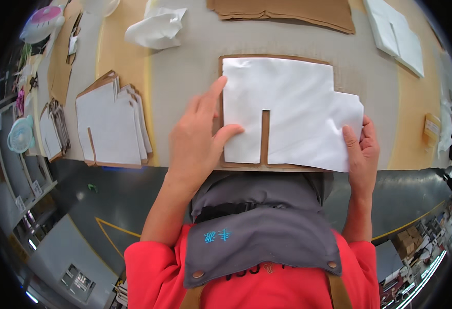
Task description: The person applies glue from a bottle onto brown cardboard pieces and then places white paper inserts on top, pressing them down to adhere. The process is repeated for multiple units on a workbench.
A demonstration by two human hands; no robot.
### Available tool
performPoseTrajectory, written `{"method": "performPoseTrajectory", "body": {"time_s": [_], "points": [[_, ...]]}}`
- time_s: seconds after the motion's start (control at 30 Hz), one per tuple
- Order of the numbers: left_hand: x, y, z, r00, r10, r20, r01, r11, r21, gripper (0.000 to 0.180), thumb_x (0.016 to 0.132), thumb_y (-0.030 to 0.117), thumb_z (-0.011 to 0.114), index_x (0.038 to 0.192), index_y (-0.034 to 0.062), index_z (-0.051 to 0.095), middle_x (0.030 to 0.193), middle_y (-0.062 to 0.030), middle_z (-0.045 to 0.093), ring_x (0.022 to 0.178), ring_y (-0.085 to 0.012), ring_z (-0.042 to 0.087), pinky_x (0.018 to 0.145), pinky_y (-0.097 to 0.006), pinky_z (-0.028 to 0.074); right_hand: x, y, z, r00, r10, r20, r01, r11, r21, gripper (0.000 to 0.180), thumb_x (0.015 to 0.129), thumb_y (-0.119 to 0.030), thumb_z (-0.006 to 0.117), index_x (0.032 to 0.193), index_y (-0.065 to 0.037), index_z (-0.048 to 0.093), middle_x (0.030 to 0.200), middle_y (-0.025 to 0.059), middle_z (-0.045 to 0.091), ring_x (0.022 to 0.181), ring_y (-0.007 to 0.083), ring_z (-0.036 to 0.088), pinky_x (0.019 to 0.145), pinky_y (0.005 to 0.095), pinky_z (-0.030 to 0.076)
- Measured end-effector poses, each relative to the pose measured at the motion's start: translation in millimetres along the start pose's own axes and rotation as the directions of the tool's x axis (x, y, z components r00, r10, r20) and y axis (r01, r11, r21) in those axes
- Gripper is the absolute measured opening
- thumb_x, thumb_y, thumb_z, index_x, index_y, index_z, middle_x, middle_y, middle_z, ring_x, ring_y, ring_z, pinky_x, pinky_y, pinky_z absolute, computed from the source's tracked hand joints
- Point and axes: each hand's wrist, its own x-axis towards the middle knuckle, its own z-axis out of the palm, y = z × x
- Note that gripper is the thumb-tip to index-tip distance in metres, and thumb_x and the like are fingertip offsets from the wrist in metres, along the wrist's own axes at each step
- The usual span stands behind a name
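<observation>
A white slotted sheet (298,113) lies over a brown cardboard piece (277,56) of much the same outline, close to the table's near edge. The cardboard shows along the far and left edges and through the slot. My left hand (197,126) rests at the left side, fingers stretched along the edge and the thumb spread onto the sheet. At the right edge my right hand (362,149) pinches the white sheet, thumb on top and fingers behind. Whether those fingers also hold the cardboard is hidden.
A fanned stack of white-faced cardboard pieces (110,123) lies to the left. Brown cardboard sheets (282,13) are at the far side, with crumpled white paper (156,30) beside them. White sheets (393,33) sit at the far right. A small fan (21,135) stands at the left.
</observation>
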Motion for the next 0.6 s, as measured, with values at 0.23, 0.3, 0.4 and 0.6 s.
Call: {"method": "performPoseTrajectory", "body": {"time_s": [0.23,0.3,0.4,0.6], "points": [[10.8,5.4,0.5,0.948,0.23,-0.221,-0.228,0.973,0.035,0.05,0.089,0.01,0.073,0.138,0.0111,0.062,0.107,-0.0111,0.062,0.096,-0.0219,0.061,0.078,-0.032,0.052,-10.2,-4.7,-13.4,0.997,-0.018,-0.072,0.002,0.976,-0.219,0.043,0.101,-0.011,0.064,0.141,0.0,0.051,0.083,-0.0014,0.06,0.073,0.0023,0.053,0.066,0.0179,0.043],[18.7,19.9,10.1,0.893,0.396,-0.215,-0.403,0.915,0.012,0.045,0.09,0.005,0.069,0.134,0.0093,0.064,0.112,-0.0129,0.063,0.105,-0.0254,0.063,0.084,-0.035,0.053,-13.5,-8.7,-13.9,0.995,-0.038,-0.094,0.012,0.964,-0.266,0.045,0.101,-0.011,0.064,0.142,-0.001,0.051,0.08,-0.0023,0.058,0.069,0.0018,0.051,0.063,0.0181,0.042],[33.6,46.0,44.0,0.77,0.628,-0.115,-0.635,0.772,-0.034,0.043,0.085,-0.003,0.065,0.127,0.0058,0.067,0.118,-0.0133,0.063,0.113,-0.03,0.062,0.094,-0.04,0.053,-14.0,-0.2,-16.0,0.99,-0.089,-0.107,0.047,0.938,-0.345,0.047,0.1,-0.01,0.066,0.144,-0.002,0.05,0.077,-0.0019,0.057,0.065,0.0035,0.051,0.062,0.0195,0.043],[56.0,78.3,98.2,0.57,0.821,-0.031,-0.821,0.568,-0.055,0.041,0.081,-0.002,0.061,0.121,0.0007,0.066,0.123,-0.0116,0.061,0.127,-0.0307,0.057,0.105,-0.041,0.05,-11.9,7.2,-14.6,0.983,-0.146,-0.109,0.081,0.886,-0.457,0.05,0.097,-0.008,0.068,0.144,-0.004,0.049,0.075,0.0005,0.057,0.061,0.0069,0.052,0.06,0.0235,0.046]]}}
